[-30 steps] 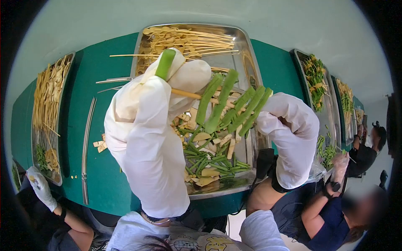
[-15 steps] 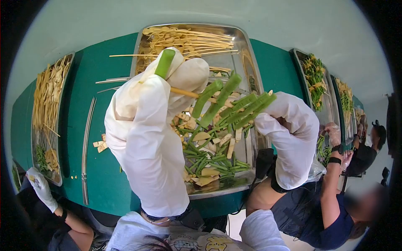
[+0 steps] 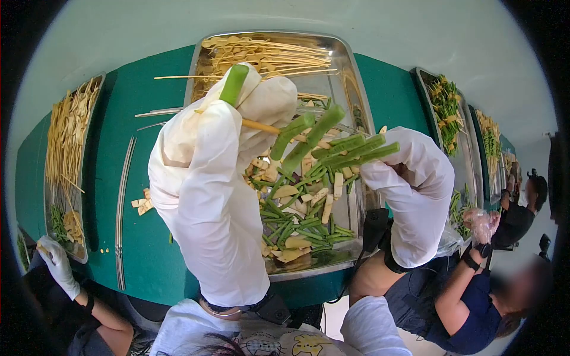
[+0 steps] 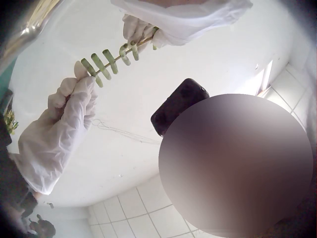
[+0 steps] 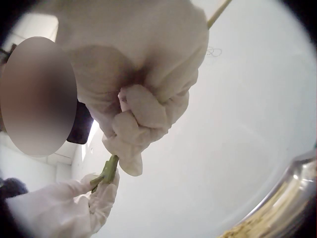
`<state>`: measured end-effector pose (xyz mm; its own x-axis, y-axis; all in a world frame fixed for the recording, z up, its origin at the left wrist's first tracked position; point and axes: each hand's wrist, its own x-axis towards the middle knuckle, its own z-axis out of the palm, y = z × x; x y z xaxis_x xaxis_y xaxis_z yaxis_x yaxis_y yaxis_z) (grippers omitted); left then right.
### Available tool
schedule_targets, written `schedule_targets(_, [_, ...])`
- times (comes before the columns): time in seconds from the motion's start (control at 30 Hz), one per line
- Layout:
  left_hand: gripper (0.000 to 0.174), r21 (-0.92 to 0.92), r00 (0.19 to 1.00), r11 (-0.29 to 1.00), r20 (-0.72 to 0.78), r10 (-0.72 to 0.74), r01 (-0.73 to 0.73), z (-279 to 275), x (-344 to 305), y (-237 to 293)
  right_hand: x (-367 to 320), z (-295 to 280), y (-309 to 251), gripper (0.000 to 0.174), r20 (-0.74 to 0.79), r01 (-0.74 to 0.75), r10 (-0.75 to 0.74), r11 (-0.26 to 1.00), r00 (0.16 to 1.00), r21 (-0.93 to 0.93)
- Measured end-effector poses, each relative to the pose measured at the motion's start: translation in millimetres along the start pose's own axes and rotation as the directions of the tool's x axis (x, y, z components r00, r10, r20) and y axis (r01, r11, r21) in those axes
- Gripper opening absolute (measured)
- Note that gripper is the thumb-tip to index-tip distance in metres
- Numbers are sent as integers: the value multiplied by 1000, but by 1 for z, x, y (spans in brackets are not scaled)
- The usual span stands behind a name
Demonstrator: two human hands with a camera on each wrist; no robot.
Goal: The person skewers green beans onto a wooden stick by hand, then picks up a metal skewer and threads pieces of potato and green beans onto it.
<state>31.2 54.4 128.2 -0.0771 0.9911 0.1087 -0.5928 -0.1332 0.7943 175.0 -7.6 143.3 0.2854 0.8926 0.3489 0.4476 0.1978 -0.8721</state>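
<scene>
In the head view my gloved left hand [image 3: 208, 178] grips a bamboo skewer [image 3: 259, 126] with its fingers. A piece of green bean [image 3: 234, 85] stands up at those fingertips. Further along, several green bean pieces [image 3: 320, 135] are threaded crosswise on the skewer, spaced apart at the left and bunched at the right. My gloved right hand [image 3: 415, 190] pinches the far end of the row, its curled fingers hiding the skewer's end. Both hands are raised over a metal tray [image 3: 355, 101]. The left wrist view shows the threaded row [image 4: 109, 60] strung between the two hands.
The tray bears cut beans [image 3: 297, 228], pale chunks and a pile of filled skewers [image 3: 267, 56]. Loose metal rods [image 3: 123, 213] lie left on the green table [image 3: 154, 255]. More trays stand at both sides, with other people's gloved hands [image 3: 481, 222] near them.
The right-hand bean pieces have tipped from steep to nearly flat, slanting toward my right hand. My hands have barely shifted. The person at right has moved a hand about the side tray.
</scene>
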Motion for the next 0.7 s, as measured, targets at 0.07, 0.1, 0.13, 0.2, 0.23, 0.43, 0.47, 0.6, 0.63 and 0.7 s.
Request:
schedule_targets(0.07, [44, 3, 1000, 1000, 9, 3, -3, -1, 0, -1, -1, 0, 0, 10, -4, -8, 8, 1000, 1000, -1])
schedule_targets(0.1, [44, 1, 1000, 1000, 16, 6, -6, -1, 0, -1, -1, 0, 0, 10, 9, 3, -3, 1000, 1000, -17])
schedule_targets(0.13, [44, -8, 1000, 1000, 28, 10, -10, -1, 0, -2, -1, -1, 1, 10, 23, 15, -14, 999, 1000, -34])
schedule_targets(0.2, [44, -92, 997, 996, 74, -6, 13, -3, 1, -2, -1, -2, 1, 11, 34, 6, -4, 998, 999, -69])
schedule_targets(0.23, [44, -164, 994, 986, 108, -24, 42, -6, 3, -2, -1, -2, -1, 11, 31, -15, 17, 996, 999, -88])
schedule_targets(0.43, [44, 129, 998, 991, 46, -36, 30, -4, 2, 5, 0, -2, 1, 12, 4, 3, -3, 1000, 1000, -6])
schedule_targets(0.47, [44, 73, 997, 997, 68, -31, 26, -5, 2, 4, 0, -2, 3, 12, -2, 13, -13, 1000, 1000, 4])
schedule_targets(0.6, [44, -228, 978, 973, 208, 17, 32, -14, 7, -8, -1, -3, 3, 12, 19, 14, -13, 999, 1000, -41])
schedule_targets(0.63, [44, -244, 972, 969, 233, 32, 26, -16, 8, -10, -1, -4, 1, 12, 27, -5, 6, 999, 1000, -36])
schedule_targets(0.7, [43, -180, 986, 983, 168, 6, 24, -8, 6, -5, -1, -4, 1, 12, 42, -12, 14, 999, 999, -52])
